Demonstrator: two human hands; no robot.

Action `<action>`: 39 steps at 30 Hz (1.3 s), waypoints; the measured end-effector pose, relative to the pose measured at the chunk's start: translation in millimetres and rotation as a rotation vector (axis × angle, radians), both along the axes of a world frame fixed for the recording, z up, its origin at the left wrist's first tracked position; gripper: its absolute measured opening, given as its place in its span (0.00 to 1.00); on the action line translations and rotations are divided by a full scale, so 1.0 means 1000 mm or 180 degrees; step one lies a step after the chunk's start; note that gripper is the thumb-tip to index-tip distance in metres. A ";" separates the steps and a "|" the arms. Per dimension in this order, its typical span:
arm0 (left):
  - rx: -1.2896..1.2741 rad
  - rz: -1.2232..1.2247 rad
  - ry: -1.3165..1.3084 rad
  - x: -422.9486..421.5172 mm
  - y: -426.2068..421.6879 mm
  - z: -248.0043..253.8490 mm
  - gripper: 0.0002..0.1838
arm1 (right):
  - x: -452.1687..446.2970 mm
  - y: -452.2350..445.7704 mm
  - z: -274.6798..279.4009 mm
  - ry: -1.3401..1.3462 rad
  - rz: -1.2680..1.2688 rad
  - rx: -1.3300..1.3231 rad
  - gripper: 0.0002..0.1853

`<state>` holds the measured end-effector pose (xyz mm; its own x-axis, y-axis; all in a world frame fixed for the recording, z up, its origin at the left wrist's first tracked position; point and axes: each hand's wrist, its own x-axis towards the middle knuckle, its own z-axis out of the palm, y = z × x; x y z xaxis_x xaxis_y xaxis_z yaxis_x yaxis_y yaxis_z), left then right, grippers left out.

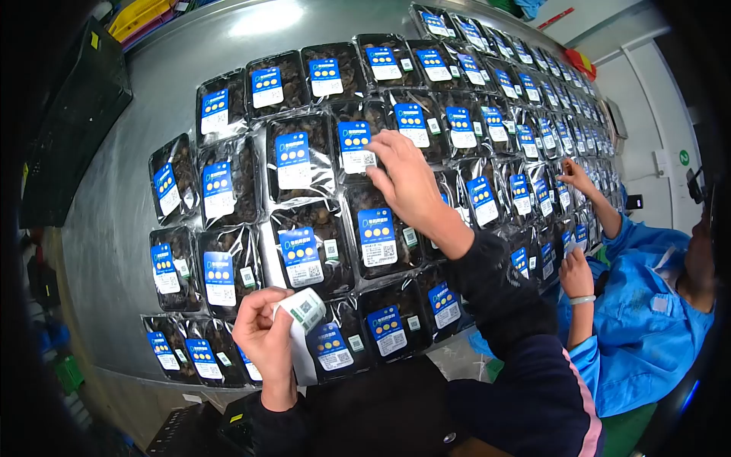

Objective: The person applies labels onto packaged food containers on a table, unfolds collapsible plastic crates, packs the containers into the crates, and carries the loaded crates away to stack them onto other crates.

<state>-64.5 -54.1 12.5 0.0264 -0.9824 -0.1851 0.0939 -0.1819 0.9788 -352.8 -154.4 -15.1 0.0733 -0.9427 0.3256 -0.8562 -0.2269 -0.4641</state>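
Observation:
My left hand [264, 332] pinches a curled strip of white stickers [306, 308] printed with a square code and a green band. Its tail hangs down over a pack's edge. Farther forward, my right hand [407, 181] reaches over a black tray pack wrapped in clear film, thumb and forefinger apart. Those fingertips are at the blue and white label [355, 147] on that pack, beside its printed code. Just below my right hand, another film-wrapped pack [378, 236] of dark brown pieces bears a blue label and a small green-and-white sticker.
Rows of similar packs [217, 183] cover much of the metal table [114, 228]. At the right, a co-worker in a blue smock [647, 312] has both hands over the packs. A black crate [76, 114] stands at the left, near a yellow bin [141, 19].

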 end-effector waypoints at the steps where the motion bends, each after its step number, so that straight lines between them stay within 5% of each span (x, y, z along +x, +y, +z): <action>1: -0.0053 -0.0026 0.0144 0.001 0.002 0.000 0.09 | 0.005 0.006 0.003 0.0109 0.0036 -0.0204 0.14; 7: 0.0010 -0.0167 -0.0075 0.005 0.006 0.006 0.08 | -0.054 -0.048 -0.017 0.1655 0.0385 0.0009 0.11; 13: 0.0034 -0.0117 -0.0023 0.006 0.013 0.006 0.07 | -0.056 -0.071 -0.046 0.1533 0.0569 0.0482 0.11; 15: 0.0070 -0.0125 -0.0026 0.010 0.013 0.003 0.07 | -0.055 -0.062 -0.045 0.1630 0.0513 0.0535 0.17; 18: 0.0089 -0.0098 -0.0048 0.011 0.011 0.006 0.07 | -0.038 -0.041 -0.038 0.0969 -0.0238 -0.0108 0.32; 21: 0.0014 -0.0032 -0.0012 0.006 0.006 0.004 0.06 | 0.012 0.004 -0.012 -0.0703 -0.0209 0.0084 0.23; 23: -0.0009 -0.0026 -0.0250 0.007 0.006 0.003 0.06 | 0.064 0.050 0.018 -0.2159 0.0592 0.1254 0.18; 29: -0.0030 0.0077 -0.0204 0.004 -0.001 0.004 0.07 | 0.113 0.099 0.046 -0.3003 0.0799 0.2050 0.13; 35: 0.0111 -0.0005 -0.0301 0.010 -0.001 -0.005 0.09 | 0.098 0.062 0.033 -0.2479 0.0724 0.0984 0.09; 39: 0.0101 0.0084 -0.0338 0.011 -0.003 -0.005 0.08 | 0.041 -0.038 0.010 0.0291 0.0534 0.0039 0.11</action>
